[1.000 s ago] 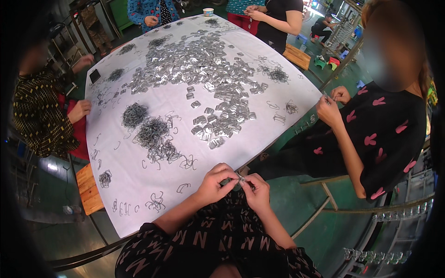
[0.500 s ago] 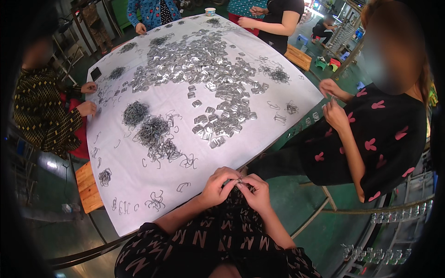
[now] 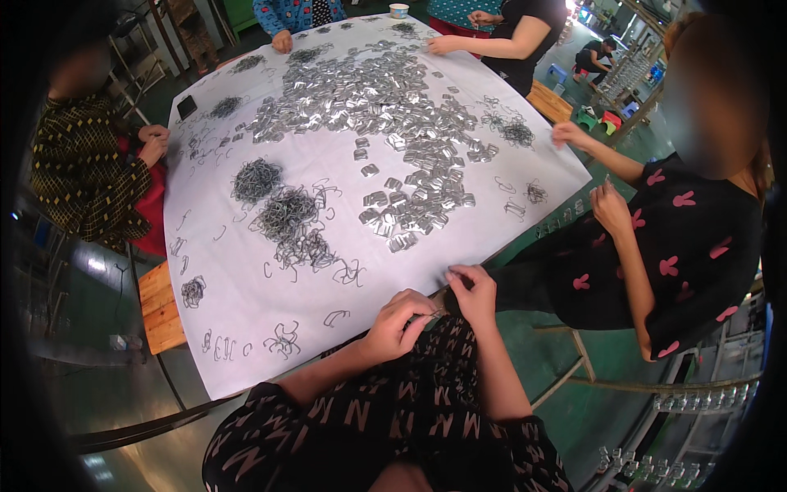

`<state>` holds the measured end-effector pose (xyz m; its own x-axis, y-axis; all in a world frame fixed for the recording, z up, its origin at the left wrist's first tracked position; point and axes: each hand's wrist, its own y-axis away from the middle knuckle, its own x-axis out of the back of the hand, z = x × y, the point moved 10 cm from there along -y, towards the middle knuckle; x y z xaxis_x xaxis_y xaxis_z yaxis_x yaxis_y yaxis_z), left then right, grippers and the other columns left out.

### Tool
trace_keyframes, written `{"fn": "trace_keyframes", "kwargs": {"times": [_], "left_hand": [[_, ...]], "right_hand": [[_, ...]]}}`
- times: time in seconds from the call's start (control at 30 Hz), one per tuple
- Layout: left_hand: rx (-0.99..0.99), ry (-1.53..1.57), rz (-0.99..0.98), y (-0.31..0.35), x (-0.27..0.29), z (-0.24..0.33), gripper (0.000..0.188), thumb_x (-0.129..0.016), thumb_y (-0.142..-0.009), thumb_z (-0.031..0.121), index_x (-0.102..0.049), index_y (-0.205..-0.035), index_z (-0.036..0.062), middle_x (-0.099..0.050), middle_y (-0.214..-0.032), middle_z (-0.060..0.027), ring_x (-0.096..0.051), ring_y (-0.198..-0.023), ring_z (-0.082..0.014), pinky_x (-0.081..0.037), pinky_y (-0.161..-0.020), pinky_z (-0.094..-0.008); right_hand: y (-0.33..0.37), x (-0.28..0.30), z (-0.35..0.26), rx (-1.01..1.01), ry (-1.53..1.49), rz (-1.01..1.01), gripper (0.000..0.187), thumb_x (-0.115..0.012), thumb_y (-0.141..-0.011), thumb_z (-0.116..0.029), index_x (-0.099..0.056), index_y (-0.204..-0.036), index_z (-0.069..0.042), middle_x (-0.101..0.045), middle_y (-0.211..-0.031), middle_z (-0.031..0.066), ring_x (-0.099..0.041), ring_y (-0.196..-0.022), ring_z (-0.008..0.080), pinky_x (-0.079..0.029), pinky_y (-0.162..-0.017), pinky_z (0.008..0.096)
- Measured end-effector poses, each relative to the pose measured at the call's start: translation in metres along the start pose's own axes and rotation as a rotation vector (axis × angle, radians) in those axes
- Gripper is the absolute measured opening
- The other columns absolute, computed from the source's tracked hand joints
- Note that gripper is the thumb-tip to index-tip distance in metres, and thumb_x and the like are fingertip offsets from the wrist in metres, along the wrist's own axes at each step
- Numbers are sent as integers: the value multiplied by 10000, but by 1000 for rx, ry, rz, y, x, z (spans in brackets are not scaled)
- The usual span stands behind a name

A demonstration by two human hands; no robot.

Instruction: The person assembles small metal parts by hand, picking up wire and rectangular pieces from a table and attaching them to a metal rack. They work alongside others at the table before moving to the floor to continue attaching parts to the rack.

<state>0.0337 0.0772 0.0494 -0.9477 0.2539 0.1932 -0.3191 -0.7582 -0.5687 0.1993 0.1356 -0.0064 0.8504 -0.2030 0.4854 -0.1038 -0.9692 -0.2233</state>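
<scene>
At the near edge of the white-covered table (image 3: pixel 385 303), my left hand (image 3: pixel 398 330) pinches a small metal piece (image 3: pixel 438 312) between thumb and fingertips; its exact shape is too small to make out. My right hand (image 3: pixel 475 297) is raised beside it over the table's edge, apart from the left. Its thumb and fingers are bent with a gap between them, and nothing shows in them. Closest ahead lies a pile of shiny flat metal clips (image 3: pixel 402 240). Tangled bent wire hooks (image 3: pixel 287 211) lie to the left, with a few loose hooks (image 3: pixel 283 339) nearer.
A large heap of metal clips (image 3: pixel 352 90) covers the far middle. A phone (image 3: pixel 187 106) and a paper cup (image 3: pixel 399 11) rest on the table. Co-workers stand or sit around it, one in a black top (image 3: pixel 680 246) close on my right. A wooden bench (image 3: pixel 160 307) stands left.
My hands were together at the small piece; now the right has parted from the left and moved up and right. The co-worker on the right has moved one hand toward the table.
</scene>
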Motion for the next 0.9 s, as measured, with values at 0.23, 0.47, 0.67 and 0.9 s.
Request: {"fn": "trace_keyframes", "kwargs": {"times": [0.23,0.47,0.67,0.9], "left_hand": [[11,-25,15,3,2,0,112,-552,-830,-78,-524,-909,-3,-615,-899,-138,-596,-829,-261,-480,-752,-337],[31,-17,36,6,5,-6,172,-581,-798,-69,-533,-946,5,-599,-903,-124,-580,-834,-297,-467,-774,-362],[27,-55,25,6,7,-5,138,-573,-818,-70,-534,-933,-6,-606,-895,-127,-586,-818,-276,-474,-747,-347],[136,-90,108,6,17,-15,121,-591,-816,-30,-540,-909,27,-587,-866,-113,-566,-801,-304,-454,-751,-370]], "right_hand": [[-37,-45,4,99,279,-87,275,-701,-765,-173,-684,-999,-29,-608,-888,121,-558,-902,301,-453,-804,396],[-45,-92,-34,325,414,-164,361,-716,-743,-180,-660,-1078,-56,-572,-955,119,-537,-924,309,-431,-792,414],[-51,-103,-18,310,415,-215,262,-713,-744,-164,-690,-988,-73,-577,-936,121,-541,-921,307,-433,-804,420],[-34,-83,9,-263,-351,-456,107,-652,-846,-94,-656,-887,5,-595,-731,39,-556,-637,130,-457,-596,269]]}}
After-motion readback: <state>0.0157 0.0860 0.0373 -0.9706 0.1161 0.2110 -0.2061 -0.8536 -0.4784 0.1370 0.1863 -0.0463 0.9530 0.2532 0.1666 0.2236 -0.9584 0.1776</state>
